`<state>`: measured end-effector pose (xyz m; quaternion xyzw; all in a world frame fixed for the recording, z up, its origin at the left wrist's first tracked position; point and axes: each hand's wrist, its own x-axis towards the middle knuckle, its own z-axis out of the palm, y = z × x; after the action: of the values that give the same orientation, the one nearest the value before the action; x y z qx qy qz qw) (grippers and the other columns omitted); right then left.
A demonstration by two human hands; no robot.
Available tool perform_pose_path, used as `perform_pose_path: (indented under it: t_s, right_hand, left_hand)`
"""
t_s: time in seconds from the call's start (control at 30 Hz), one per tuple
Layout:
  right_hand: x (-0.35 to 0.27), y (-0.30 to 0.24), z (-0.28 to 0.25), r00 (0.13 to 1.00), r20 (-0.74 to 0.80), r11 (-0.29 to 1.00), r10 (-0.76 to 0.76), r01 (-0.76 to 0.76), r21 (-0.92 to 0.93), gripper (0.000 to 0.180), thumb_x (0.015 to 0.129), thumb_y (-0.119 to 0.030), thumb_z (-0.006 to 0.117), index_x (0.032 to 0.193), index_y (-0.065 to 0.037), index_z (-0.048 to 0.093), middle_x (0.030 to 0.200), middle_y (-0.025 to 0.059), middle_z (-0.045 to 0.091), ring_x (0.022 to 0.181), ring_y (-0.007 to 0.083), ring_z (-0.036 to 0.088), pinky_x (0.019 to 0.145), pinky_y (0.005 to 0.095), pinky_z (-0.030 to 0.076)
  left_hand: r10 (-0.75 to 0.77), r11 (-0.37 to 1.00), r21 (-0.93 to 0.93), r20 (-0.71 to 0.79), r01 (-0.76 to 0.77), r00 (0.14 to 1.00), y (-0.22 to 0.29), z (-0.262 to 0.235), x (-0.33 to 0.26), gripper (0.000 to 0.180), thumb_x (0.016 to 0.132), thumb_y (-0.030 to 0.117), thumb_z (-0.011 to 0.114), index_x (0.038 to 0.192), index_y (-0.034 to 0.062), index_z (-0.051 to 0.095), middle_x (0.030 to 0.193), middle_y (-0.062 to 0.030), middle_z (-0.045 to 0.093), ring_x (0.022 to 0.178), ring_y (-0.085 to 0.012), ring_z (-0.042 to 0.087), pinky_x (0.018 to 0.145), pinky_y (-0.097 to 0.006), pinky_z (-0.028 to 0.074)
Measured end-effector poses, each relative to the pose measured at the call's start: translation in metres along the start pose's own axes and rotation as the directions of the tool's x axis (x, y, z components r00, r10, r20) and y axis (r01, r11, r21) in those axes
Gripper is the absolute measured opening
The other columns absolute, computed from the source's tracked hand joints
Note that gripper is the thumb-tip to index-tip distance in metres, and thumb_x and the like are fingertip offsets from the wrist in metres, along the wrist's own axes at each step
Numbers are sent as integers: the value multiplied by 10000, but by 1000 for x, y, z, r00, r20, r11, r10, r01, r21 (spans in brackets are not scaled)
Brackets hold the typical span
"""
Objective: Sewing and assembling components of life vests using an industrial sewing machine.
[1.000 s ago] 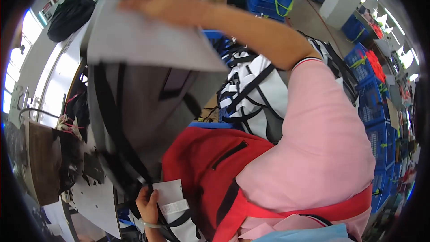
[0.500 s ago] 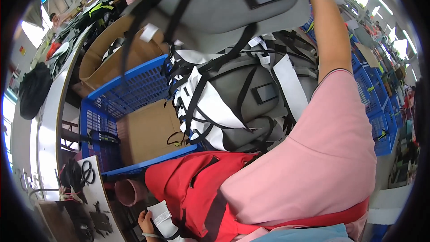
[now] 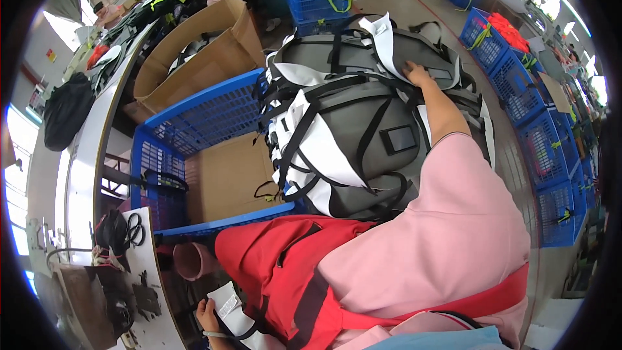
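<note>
My left hand [image 3: 207,316], low on the left, has its fingers closed on the edge of a white fabric piece [image 3: 228,308] with a black strap and a printed label. My right arm reaches forward over a pile of grey and black bag pieces. On top of the far side of the pile, my right hand [image 3: 416,74] lies with fingers outstretched on a grey bag panel [image 3: 356,52], beside an upright white flap [image 3: 383,42]. Nearer in the pile is another grey panel [image 3: 353,133] with a dark-framed clear window [image 3: 398,139], amid white flaps and black straps.
Left of the pile stands a blue crate [image 3: 197,110] with cardboard on its bottom. Behind it is an open cardboard box [image 3: 201,58]. More blue crates [image 3: 544,142] line the right. A pink bin [image 3: 193,260] and a table with scissors [image 3: 135,229] are close on the left.
The grey panel that hung raised above the pile now lies on its far side. My right hand has come down into view onto it. The left hand still holds the white piece.
</note>
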<state>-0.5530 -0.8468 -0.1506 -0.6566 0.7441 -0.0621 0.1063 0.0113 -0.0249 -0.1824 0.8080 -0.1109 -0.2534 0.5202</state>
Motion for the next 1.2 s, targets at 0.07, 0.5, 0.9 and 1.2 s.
perform_pose_path:
  t_s: [0.07, 0.5, 0.9, 1.2]
  right_hand:
    - [7, 6, -1, 1000, -1, 1000, -31, 31, 2, 610, 867, -507, 547, 1428, -322, 395, 1464, 145, 400, 1327, 363, 403, 1094, 567, 258]
    - [-214, -382, -55, 200, 55, 199, -978, 829, 523, 277, 903, -158, 590, 1173, -95, 610, 874, 3, 581, 794, 97, 526, 749, 238, 439]
    - [-723, -334, 111, -870, 484, -678, 97, 298, 672, 514, 739, -334, 716, 1210, -172, 591, 1042, 146, 639, 1009, 304, 605, 843, 409, 469]
    - [-660, -445, 98, -925, 86, -578, -370, 301, 758, 125, 731, -45, 647, 847, -53, 693, 861, 126, 634, 887, 328, 588, 802, 408, 462]
  left_hand:
    - [5, 1000, -10, -7, -5, 1000, 3, -2, -5, 119, 847, 106, 670, 901, 1, 652, 806, 25, 607, 718, -58, 505, 654, -196, 402]
    - [57, 996, 76, -203, -42, 977, 28, 20, -11, 416, 826, 194, 687, 1166, -36, 619, 1008, -111, 686, 898, -161, 636, 814, -276, 498]
    - [136, 880, 465, -438, 95, 888, -46, -33, -90, 255, 827, -6, 516, 1026, 25, 672, 1031, -153, 652, 980, -332, 615, 850, -376, 484]
    - [-251, 186, 961, -157, 207, 955, -97, -91, -162, 441, 854, 66, 505, 1278, 168, 570, 1193, -46, 611, 1212, -189, 505, 1094, -416, 276]
